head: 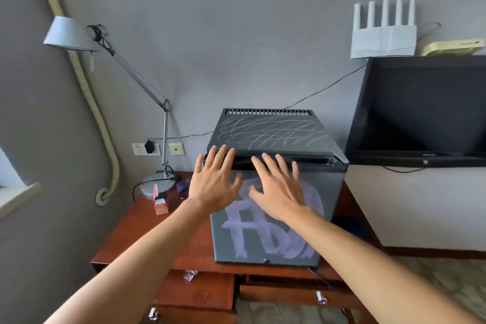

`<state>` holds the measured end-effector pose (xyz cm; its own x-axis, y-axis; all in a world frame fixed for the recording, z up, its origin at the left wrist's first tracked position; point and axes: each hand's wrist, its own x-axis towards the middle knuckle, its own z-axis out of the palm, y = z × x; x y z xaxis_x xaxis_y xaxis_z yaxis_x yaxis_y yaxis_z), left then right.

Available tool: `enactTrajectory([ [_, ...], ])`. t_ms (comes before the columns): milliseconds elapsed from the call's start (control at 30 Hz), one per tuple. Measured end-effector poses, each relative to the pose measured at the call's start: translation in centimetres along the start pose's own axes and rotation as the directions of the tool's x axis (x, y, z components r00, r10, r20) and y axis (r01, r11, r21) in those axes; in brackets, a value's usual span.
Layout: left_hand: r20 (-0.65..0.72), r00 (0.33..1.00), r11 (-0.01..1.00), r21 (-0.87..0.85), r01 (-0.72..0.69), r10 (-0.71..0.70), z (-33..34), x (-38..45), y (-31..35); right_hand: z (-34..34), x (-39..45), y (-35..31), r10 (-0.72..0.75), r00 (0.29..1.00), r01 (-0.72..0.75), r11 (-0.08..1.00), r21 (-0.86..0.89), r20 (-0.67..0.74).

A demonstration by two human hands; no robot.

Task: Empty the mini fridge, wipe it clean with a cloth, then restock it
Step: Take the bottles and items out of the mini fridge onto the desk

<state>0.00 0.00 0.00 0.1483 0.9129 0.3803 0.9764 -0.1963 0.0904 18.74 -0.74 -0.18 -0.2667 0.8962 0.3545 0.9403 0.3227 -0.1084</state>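
Here, nearest me at six o'clock, two drawers [200, 294] with metal pulls sit under a reddish wooden desk [147, 234], over patterned carpet [436, 276]. My left hand [214, 183] and right hand [278, 189] reach forward with fingers straight and spread, grasping nothing; both are held in front of the upper part of the mini fridge [273, 192], though I cannot tell whether they touch it.

The mini fridge stands upright on the desk at centre, door closed and facing me, a pale purple scrawl across it. Its top slopes back toward twelve o'clock, covered in chalk-like scribbles, with a vent strip along the rear edge. It looks roughly cube-shaped, so no long axis stands out. With the door closed, its contents are hidden.

At nine o'clock on the desk, a small red-and-white carton [161, 204] stands near the round base of a grey desk lamp [71, 34]. Behind, wall sockets [146, 148] sit on the grey wall. At two o'clock, a dark television [426, 110] has a white router [384, 31] on top.
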Motion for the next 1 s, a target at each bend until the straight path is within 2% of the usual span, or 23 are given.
enactTrajectory([
  [133,0.033,0.999,0.998,0.050,0.034,-0.036,0.5,3.7,-2.4,1.5,3.8,0.4,-0.097,0.994,0.096,0.995,-0.022,-0.055],
  [233,0.094,0.994,0.993,0.098,-0.061,0.052,1.2,4.8,-4.8,2.6,5.9,-0.4,-0.153,0.979,0.147,0.988,-0.057,-0.134],
  [433,0.124,0.982,0.985,0.081,-0.152,0.141,1.5,5.6,-7.6,4.3,8.8,-2.9,-0.289,0.947,0.278,0.956,-0.091,-0.139],
  [667,0.240,0.944,0.973,-0.017,-0.230,0.227,0.4,6.5,-9.8,5.7,9.4,-4.9,-0.174,0.971,0.163,0.984,-0.079,-0.165],
  [767,0.351,0.891,0.946,0.042,-0.322,0.288,-0.1,7.3,-10.9,5.7,9.2,-4.6,-0.192,0.964,0.181,0.980,-0.079,-0.181],
  [867,0.452,0.823,0.894,0.110,-0.434,0.344,-1.0,8.4,-11.7,4.7,9.2,-4.6,-0.198,0.972,0.194,0.980,-0.041,-0.126],
  [1000,0.489,0.783,0.860,0.120,-0.496,0.383,-1.3,8.9,-12.3,3.1,6.9,-5.4,-0.189,0.978,0.192,0.981,0.027,-0.088],
])
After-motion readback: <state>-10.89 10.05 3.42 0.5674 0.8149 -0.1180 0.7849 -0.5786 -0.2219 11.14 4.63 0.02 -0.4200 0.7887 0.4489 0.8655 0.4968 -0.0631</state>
